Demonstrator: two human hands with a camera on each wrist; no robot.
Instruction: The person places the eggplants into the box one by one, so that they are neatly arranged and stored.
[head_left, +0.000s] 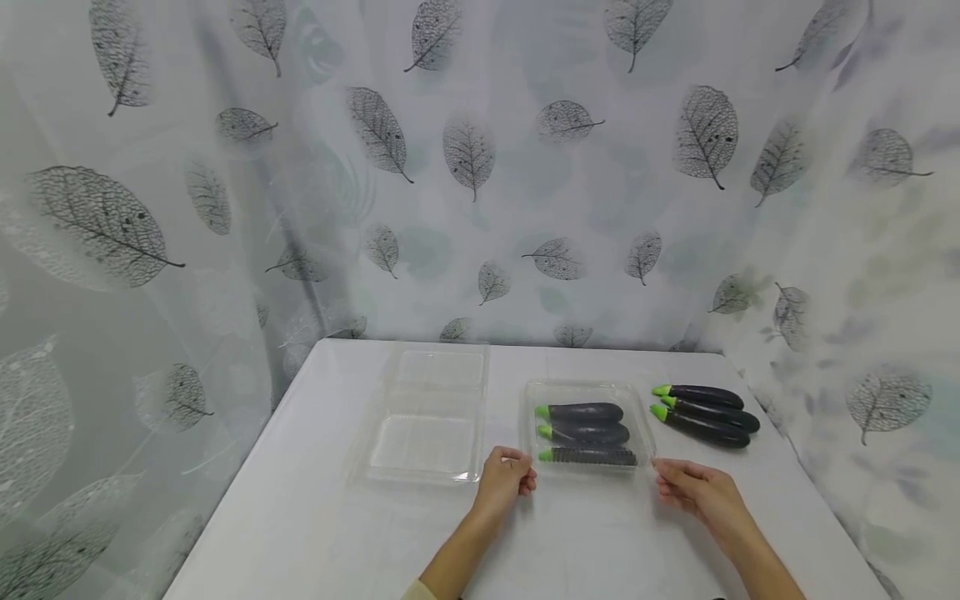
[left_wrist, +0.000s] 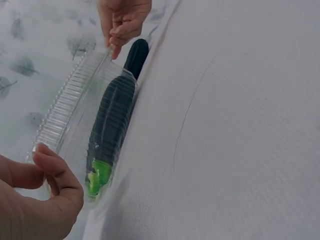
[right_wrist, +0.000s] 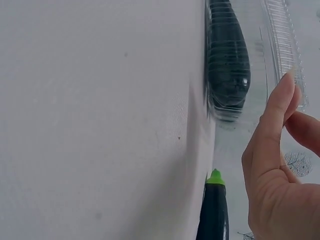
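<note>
Left hand (head_left: pixel 504 482): narrow pinch, thumb and curled fingers on the near left corner of the clear box (head_left: pixel 585 390), pretty much right at the rim.
Right hand (head_left: pixel 697 490): same deal mirrored, fingertips and thumb closed down on the near right corner. Right wrist view shows the fingers fairly straight up to the edge.
Box: between the two hands and a bit beyond them, over the white table (head_left: pixel 585 542). Ribbed walls, bumpy edge. Can't tell if there's a lid over it, or if the near side is lifted at all.
Boxed eggplants (head_left: pixel 588 434): three of 'em side by side in the box, green ends on the left hand's side, dark ends toward the right hand. The one nearest the hands looks stripy through the ribbed wall.
Loose eggplants (head_left: pixel 708 414): three more, past the right hand and off to its right, bunched up just beside the box, green ends facing it.
Clear tray (head_left: pixel 427 442): left of the left hand and stretching away from it, two rectangular sections, one behind the other. Not sure if it's one piece or two.
Sleeve (head_left: pixel 421 591): pale bit, down the forearm from the left hand.
Curtain (head_left: pixel 517 179): whitish leaf print, hanging beyond both hands and out to either side.
</note>
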